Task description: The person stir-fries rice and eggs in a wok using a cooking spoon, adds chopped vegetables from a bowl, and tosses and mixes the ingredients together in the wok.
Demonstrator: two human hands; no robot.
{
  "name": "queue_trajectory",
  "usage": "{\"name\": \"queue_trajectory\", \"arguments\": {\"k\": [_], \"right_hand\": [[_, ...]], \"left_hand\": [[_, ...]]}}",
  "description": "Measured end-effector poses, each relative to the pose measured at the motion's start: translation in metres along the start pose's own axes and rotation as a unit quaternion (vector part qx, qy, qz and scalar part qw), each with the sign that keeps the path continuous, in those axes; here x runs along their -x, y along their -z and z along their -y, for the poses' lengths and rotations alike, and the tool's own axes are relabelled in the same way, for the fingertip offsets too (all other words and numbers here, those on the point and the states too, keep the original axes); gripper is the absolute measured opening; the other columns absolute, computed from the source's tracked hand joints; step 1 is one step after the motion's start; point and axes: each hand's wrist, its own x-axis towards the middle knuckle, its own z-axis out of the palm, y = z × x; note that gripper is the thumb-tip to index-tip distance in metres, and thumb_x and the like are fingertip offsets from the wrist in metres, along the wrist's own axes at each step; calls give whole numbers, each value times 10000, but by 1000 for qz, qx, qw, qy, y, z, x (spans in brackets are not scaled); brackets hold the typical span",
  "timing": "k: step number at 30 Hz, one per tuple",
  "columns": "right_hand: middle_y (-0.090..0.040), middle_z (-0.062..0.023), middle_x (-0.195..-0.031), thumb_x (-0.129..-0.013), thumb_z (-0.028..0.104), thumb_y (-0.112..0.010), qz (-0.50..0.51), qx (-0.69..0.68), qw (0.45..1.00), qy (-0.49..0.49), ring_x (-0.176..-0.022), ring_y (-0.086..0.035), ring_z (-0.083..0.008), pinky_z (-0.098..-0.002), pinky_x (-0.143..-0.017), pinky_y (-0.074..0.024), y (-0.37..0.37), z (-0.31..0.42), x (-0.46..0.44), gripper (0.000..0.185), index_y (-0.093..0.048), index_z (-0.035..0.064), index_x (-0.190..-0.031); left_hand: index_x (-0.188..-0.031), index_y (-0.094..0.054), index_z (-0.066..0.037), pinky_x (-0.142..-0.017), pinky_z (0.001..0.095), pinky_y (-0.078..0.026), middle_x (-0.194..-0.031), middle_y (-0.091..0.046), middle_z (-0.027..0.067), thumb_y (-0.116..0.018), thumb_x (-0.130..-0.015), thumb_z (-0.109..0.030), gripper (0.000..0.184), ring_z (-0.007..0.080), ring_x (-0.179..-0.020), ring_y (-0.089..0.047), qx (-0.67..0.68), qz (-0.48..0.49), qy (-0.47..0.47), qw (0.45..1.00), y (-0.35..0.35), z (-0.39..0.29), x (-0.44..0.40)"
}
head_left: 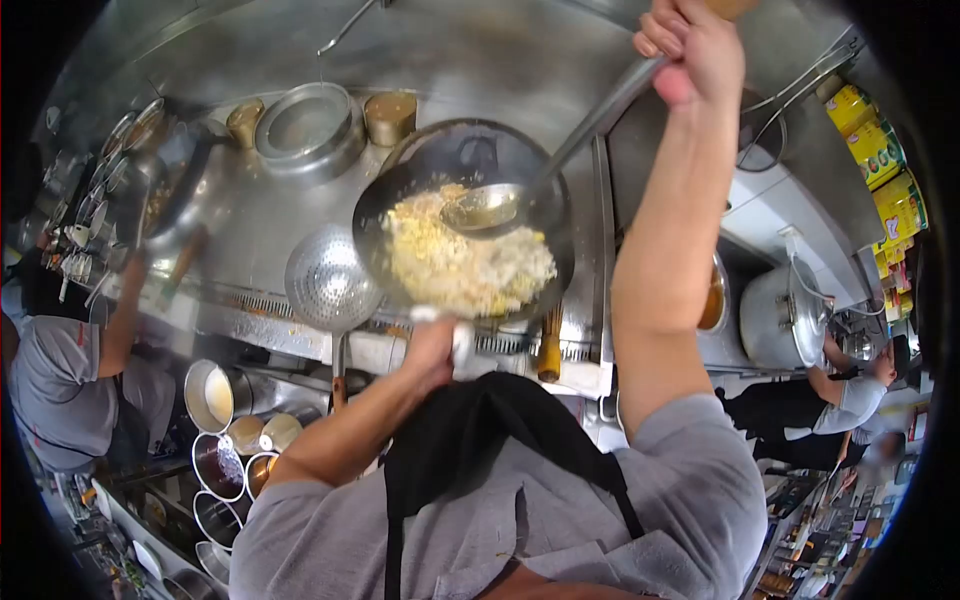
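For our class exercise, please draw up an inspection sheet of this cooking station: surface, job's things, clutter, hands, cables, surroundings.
Surface: metal cooktop, slotted along its front edge.
Job's things: wok holding yellow-and-white food; ladle, its bowl over the food.
Clutter: strainer left of the wok; brush near its front right.
Hands: left hand holds a white cloth at the wok's near rim; right hand grips the ladle's handle.
Cables: none identifiable for certain.
Surroundings: co-workers at left and right; large pot to the right.
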Motion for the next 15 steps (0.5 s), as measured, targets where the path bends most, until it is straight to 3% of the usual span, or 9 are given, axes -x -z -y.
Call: {"name": "queue_trajectory", "arguments": {"k": [2, 3, 5, 8, 10, 11, 13, 14, 15], "right_hand": [[-457, -7, -533, -803, 122, -664, -25, 86, 995, -51, -417, -442, -110, -253, -388, -368, 27, -67, -4, 185, -489, 68, -777], [-457, -16, -524, -811, 125, -660, -94, 238, 959, -122, -407, -442, -117, -259, -373, -355, 21, -114, 7, 182, -491, 63, -787], [-484, -44, -530, -813, 120, -662, -136, 140, 978, -71, -392, -439, -128, -275, -351, -345, 18, -203, 31, 193, -487, 57, -763], [-486, -56, -531, -819, 127, -657, -135, 141, 978, -69, -391, -442, -139, -282, -352, -353, 18, -148, -1, 210, -480, 33, -755], [-491, -65, -538, -817, 149, -662, -123, 111, 985, -50, -385, -444, -154, -299, -357, -360, 36, -105, -24, 238, -486, 17, -726], [-497, -69, -543, -814, 164, -667, -101, 66, 992, -42, -381, -444, -162, -307, -361, -362, 39, -85, -38, 257, -490, 10, -708], [-349, 67, -506, -908, 177, -558, -130, 90, 985, -69, -370, -323, -62, -217, -335, -281, 11, -34, -29, 189, -434, 126, -775], [-349, 67, -506, -908, 177, -558, -127, 94, 984, -86, -370, -323, -62, -217, -335, -281, 13, -42, -22, 189, -434, 126, -775], [-353, 64, -509, -910, 174, -553, -129, 69, 983, -107, -374, -329, -66, -225, -340, -288, 13, -49, -21, 183, -431, 121, -784]], "left_hand": [[-778, -512, 4, -460, 401, -439, -663, -530, 101, -521, -797, -80, 87, 225, -525, -532, 24, -27, 61, 997, -17, -18, -9], [-778, -519, 7, -440, 407, -428, -660, -527, 100, -546, -792, -96, 108, 233, -518, -528, -110, -28, 27, 993, -34, -41, 5], [-813, -532, 5, -484, 390, -444, -689, -539, 97, -570, -785, -107, 122, 221, -555, -540, -114, 33, -89, 989, 6, 8, -34], [-897, -556, 6, -619, 371, -476, -770, -567, 86, -612, -756, -108, 190, 211, -680, -569, -177, 57, -193, 963, 89, 83, -54], [-977, -556, 0, -705, 369, -482, -831, -578, 86, -627, -738, -101, 268, 217, -760, -578, -310, 64, -203, 927, 133, 102, -28], [-954, -554, -8, -671, 366, -483, -821, -579, 84, -608, -759, -101, 223, 214, -744, -580, -278, 51, -159, 946, 122, 86, -4], [-910, -551, -23, -603, 360, -486, -801, -581, 80, -570, -801, -103, 136, 209, -713, -584, -63, 20, 7, 998, 60, 20, 35], [-888, -549, -31, -569, 357, -488, -791, -582, 78, -552, -823, -104, 98, 206, -697, -586, -5, 15, 75, 997, 35, -7, 33], [-869, -542, -35, -504, 368, -465, -742, -566, 83, -544, -824, -125, 101, 209, -609, -562, 19, 10, 76, 997, 16, -13, 9]]}}
